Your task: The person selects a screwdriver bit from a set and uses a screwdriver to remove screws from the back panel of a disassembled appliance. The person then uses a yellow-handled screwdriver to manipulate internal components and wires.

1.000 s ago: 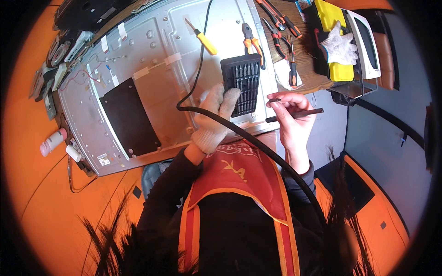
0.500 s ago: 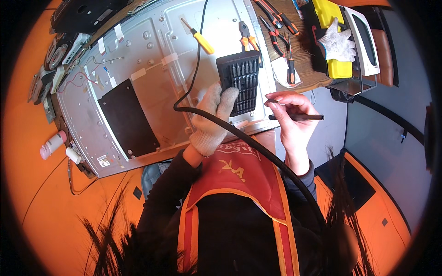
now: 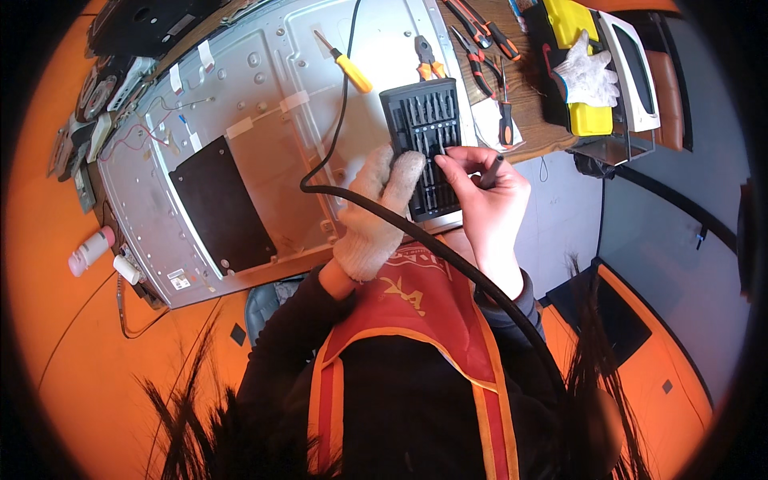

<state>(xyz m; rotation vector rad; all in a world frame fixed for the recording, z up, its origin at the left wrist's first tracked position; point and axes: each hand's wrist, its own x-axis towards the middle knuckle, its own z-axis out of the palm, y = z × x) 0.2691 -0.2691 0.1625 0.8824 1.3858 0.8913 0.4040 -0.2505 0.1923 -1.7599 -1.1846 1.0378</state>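
A black case of screwdriver bits (image 3: 432, 114), its rows of bits facing up, is gripped along its left side by my left hand (image 3: 374, 210), which wears a whitish knit glove. My bare right hand (image 3: 490, 200) is at the case's right side, thumb and forefinger pinched at the bit rows. A dark screwdriver handle (image 3: 492, 171) is tucked in that same hand. Whether a bit sits between the fingertips is too small to tell. Under the case lies a large silver metal panel (image 3: 308, 120).
On the panel lie a yellow-handled screwdriver (image 3: 353, 74) and orange-handled pliers (image 3: 430, 60). More pliers (image 3: 478, 66) and an orange-black screwdriver (image 3: 505, 120) rest at the right. A glove (image 3: 586, 74) lies on a yellow-black box (image 3: 592, 120). A black cable (image 3: 416, 232) crosses before my hands.
My right hand has moved left, from beside the case to its bit rows, with the handle still in it. The case has shifted slightly right and turned more face-up.
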